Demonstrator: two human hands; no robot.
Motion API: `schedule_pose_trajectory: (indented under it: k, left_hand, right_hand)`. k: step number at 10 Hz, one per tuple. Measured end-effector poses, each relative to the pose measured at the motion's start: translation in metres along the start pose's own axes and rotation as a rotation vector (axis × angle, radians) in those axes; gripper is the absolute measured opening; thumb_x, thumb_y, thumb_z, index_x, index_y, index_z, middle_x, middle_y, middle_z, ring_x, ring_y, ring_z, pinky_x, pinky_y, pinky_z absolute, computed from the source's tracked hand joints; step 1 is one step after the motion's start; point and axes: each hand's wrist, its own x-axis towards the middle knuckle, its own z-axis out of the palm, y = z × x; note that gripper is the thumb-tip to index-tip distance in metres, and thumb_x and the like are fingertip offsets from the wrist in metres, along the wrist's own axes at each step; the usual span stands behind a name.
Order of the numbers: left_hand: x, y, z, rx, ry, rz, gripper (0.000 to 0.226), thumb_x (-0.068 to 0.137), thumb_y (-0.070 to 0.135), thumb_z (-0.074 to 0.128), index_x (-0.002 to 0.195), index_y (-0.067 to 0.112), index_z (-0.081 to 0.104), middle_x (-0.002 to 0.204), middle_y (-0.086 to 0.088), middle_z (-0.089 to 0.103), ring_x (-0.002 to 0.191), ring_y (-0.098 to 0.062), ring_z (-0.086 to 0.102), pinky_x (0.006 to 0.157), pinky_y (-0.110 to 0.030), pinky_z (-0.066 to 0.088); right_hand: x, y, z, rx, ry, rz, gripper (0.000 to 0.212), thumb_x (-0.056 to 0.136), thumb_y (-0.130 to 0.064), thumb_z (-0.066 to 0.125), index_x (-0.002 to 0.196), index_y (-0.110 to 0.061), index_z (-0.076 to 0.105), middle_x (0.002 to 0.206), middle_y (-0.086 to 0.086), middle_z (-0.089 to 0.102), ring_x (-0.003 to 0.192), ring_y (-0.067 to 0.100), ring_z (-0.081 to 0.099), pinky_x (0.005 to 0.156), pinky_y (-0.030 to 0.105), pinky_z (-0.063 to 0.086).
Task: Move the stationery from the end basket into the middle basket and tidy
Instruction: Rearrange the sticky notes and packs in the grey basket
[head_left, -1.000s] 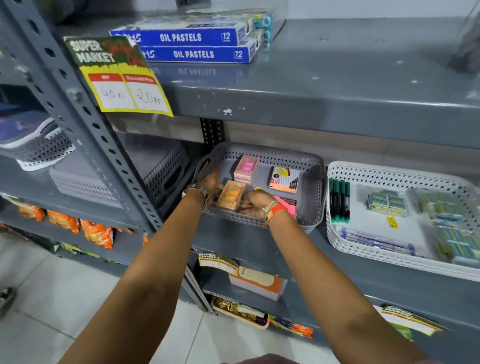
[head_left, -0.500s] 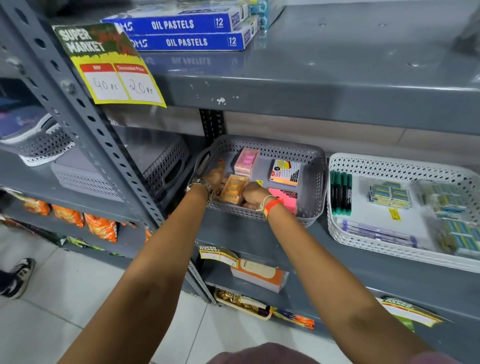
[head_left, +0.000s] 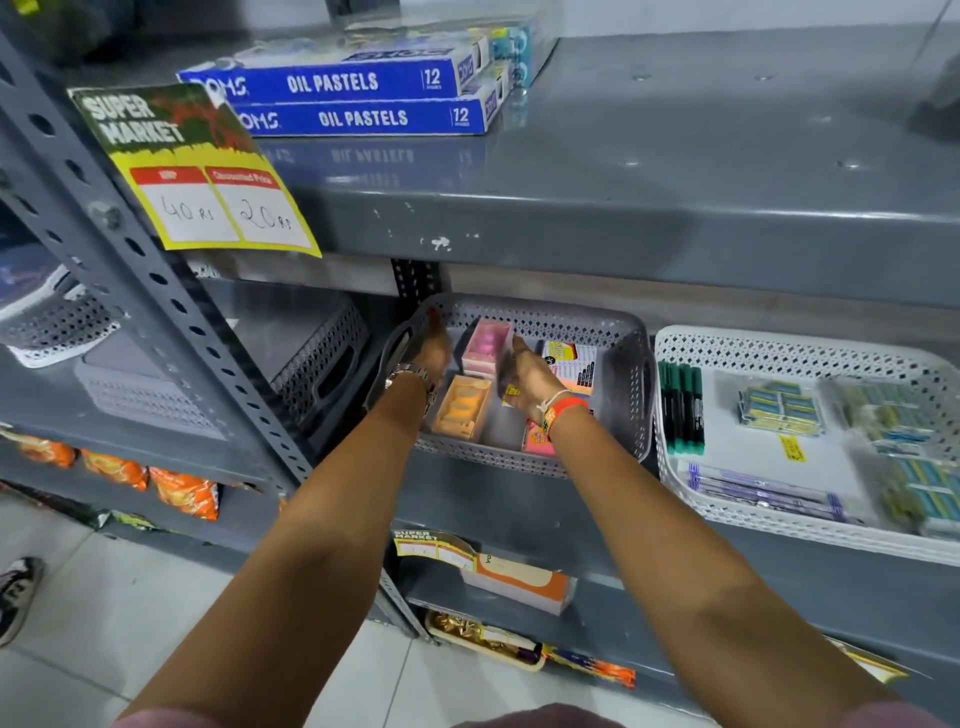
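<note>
Head view. I see both hands inside the grey basket (head_left: 631, 358), which sits on the middle shelf between a darker grey basket (head_left: 322, 353) on the left and a white basket (head_left: 691, 338) on the right.

Left hand (head_left: 434, 345): it lies along the grey basket's left inner wall, fingers extended toward the far rim. I see nothing gripped in it; the hand looks released. A metal watch (head_left: 410, 375) sits on its wrist.

Right hand (head_left: 527, 376): fingers spread and reaching toward the pink box (head_left: 485, 345) at the far side of the basket. It is blurred, so I cannot tell whether it touches or grips the box. An orange wristband (head_left: 563, 410) sits on the wrist.

Contents of the grey basket: the pink box far centre, an orange box (head_left: 460, 410) nearer and to the left, a printed pad (head_left: 571, 366) to the right, a pink pad (head_left: 537, 439) at the near edge beside the right wrist.

The white basket holds green markers (head_left: 683, 408) along its left side, packets of erasers (head_left: 779, 408) and a pack of pens (head_left: 763, 491) near its front.

Upper shelf: two blue oil pastel boxes (head_left: 358, 101) stacked, with a yellow price tag (head_left: 208, 182) hung below left.
</note>
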Motion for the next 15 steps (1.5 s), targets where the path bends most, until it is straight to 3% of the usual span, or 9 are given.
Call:
schedule_pose_trajectory:
  k: [1,3,4,5,6,8,9,11,15]
  left_hand:
    - [0.002,0.003,0.007,0.048,-0.004,-0.038,0.067,0.099,0.044,0.008,0.098,-0.001,0.058,0.091,-0.01,0.067,0.093,-0.021,0.057,0.081,-0.023,0.052]
    - [0.01,0.007,0.008,0.153,0.037,-0.017,0.04,0.102,0.028,0.021,0.087,0.005,0.051,0.069,-0.009,0.048,0.055,-0.014,0.053,0.05,-0.018,0.046]
    - [0.023,0.0,0.008,0.11,0.047,-0.035,0.067,0.098,0.049,0.02,0.121,-0.006,0.052,0.099,-0.022,0.061,0.096,-0.027,0.063,0.087,-0.031,0.052]
    - [0.032,-0.006,0.008,0.078,0.034,-0.025,0.061,0.1,0.042,0.02,0.12,-0.006,0.052,0.09,-0.022,0.059,0.077,-0.024,0.066,0.072,-0.03,0.055]
    - [-0.004,0.014,0.018,0.037,0.062,0.019,0.053,0.102,0.032,0.02,0.125,-0.008,0.046,0.087,-0.019,0.056,0.08,-0.026,0.06,0.093,-0.036,0.046]
    - [-0.023,0.019,0.043,0.101,0.168,0.218,0.054,0.101,0.034,0.015,0.145,0.005,0.025,0.147,-0.018,0.032,0.129,-0.03,0.039,0.11,-0.04,0.032]
    - [-0.045,0.024,0.087,0.087,0.134,0.273,0.05,0.1,0.037,0.024,0.126,0.004,0.05,0.116,-0.013,0.055,0.102,-0.016,0.043,0.089,-0.029,0.04]
    - [-0.071,-0.007,0.166,0.146,-0.225,0.132,0.07,0.095,0.052,0.018,0.142,0.002,0.032,0.148,-0.018,0.032,0.136,-0.033,0.031,0.113,-0.043,0.027]
    - [-0.029,-0.048,0.223,0.08,-0.096,0.098,0.084,0.083,0.07,0.022,0.136,0.009,0.046,0.14,-0.011,0.048,0.127,-0.024,0.046,0.111,-0.039,0.034]
  right_hand:
    - [0.008,-0.003,0.003,-0.013,0.006,0.036,0.058,0.093,-0.059,0.024,0.057,-0.016,0.042,0.059,0.002,0.035,0.053,0.013,0.032,0.055,0.026,0.032]
    - [0.028,0.006,0.006,-0.087,-0.073,0.053,0.081,0.091,-0.064,0.014,0.126,-0.003,0.055,0.088,0.013,0.064,0.076,0.021,0.057,0.061,0.027,0.041]
    - [0.023,0.004,0.008,-0.007,-0.105,0.059,0.083,0.091,-0.063,0.017,0.135,0.001,0.048,0.123,0.019,0.062,0.104,0.029,0.063,0.067,0.028,0.043]
    - [0.025,0.007,0.006,0.031,-0.115,0.04,0.078,0.092,-0.061,0.018,0.126,-0.003,0.057,0.106,0.01,0.064,0.084,0.015,0.062,0.073,0.03,0.048]
    - [0.021,-0.004,-0.004,0.07,-0.068,-0.017,0.059,0.096,-0.053,0.022,0.103,-0.009,0.061,0.089,0.011,0.071,0.08,0.014,0.068,0.081,0.028,0.05]
    - [0.0,-0.023,-0.093,-0.104,0.332,-0.418,0.035,0.094,-0.02,0.039,0.118,-0.002,0.056,0.124,0.021,0.059,0.113,0.032,0.055,0.102,0.043,0.045]
    - [-0.012,-0.017,-0.151,-0.06,0.571,-0.471,0.032,0.092,-0.013,0.044,0.119,-0.004,0.059,0.118,0.018,0.062,0.102,0.022,0.055,0.098,0.037,0.045]
    - [-0.017,0.01,-0.211,-0.304,0.631,-0.184,0.036,0.09,0.0,0.04,0.055,-0.007,0.044,0.073,0.014,0.047,0.085,0.02,0.042,0.072,0.031,0.032]
    - [-0.034,0.012,-0.213,-0.601,0.354,-0.026,0.032,0.089,0.001,0.038,0.115,0.008,0.055,0.12,0.024,0.059,0.114,0.035,0.056,0.085,0.031,0.044]
